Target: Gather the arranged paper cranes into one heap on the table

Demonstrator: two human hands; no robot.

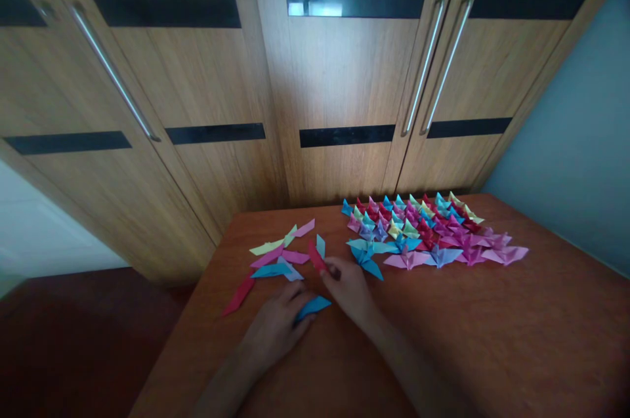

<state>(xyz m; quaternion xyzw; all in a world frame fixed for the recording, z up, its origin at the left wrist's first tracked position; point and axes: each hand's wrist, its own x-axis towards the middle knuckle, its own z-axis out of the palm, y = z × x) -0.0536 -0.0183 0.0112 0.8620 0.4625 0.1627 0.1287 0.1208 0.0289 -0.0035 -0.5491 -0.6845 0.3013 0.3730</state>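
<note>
My left hand (278,326) rests on the wooden table (492,339) with its fingers curled on a blue folded paper strip (315,305). My right hand (348,287) pinches the near end of a red folded paper strip (315,255) that points away from me. Just beyond both hands lies a loose scatter of folded strips (278,254) in yellow, pink, blue and red. A blue origami star (367,254) lies right of my right hand.
Several rows of finished coloured origami pieces (428,228) cover the table's far right part. Wooden wardrobe doors (344,77) with long metal handles stand right behind the table. A pale blue wall (581,142) is at the right. The table's left edge drops to a dark red floor (73,339).
</note>
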